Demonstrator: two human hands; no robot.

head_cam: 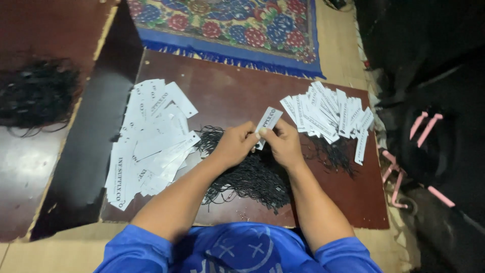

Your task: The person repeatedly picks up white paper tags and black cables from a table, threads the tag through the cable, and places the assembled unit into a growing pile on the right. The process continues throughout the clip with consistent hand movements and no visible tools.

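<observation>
One white paper tag sits pinched between both hands; white tag piles lie left and right (loosely fanned).

A floral rug lies beyond the board, pink-trimmed black bag at right.

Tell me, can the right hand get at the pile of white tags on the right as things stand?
Probably yes: the pile of white tags lies uncovered just beyond the right hand, though that hand is pinching a white tag.

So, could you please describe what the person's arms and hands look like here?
Both forearms are bare, and so are the left hand and right hand: no gloves, watch or rings show. Short bright blue sleeves end above the elbows, part of a blue shirt with a pale printed design.
</observation>
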